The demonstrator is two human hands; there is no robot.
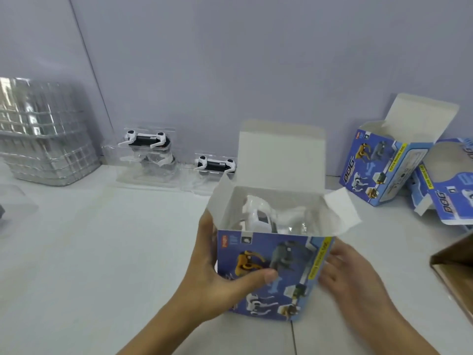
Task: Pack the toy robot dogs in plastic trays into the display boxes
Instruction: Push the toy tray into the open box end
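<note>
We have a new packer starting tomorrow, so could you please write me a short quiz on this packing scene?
1. True or false: the top lid of the held display box is closed.
2. How many trayed toy dogs stand against the wall, not yet boxed? A) one B) two C) four
3. Which hand wraps its thumb across the printed front of the held box?

Key:
1. False: the lid stands open, with a white toy dog inside.
2. B: the left trayed dog and the right trayed dog.
3. The left hand; the right hand is at the box's right side.
</note>
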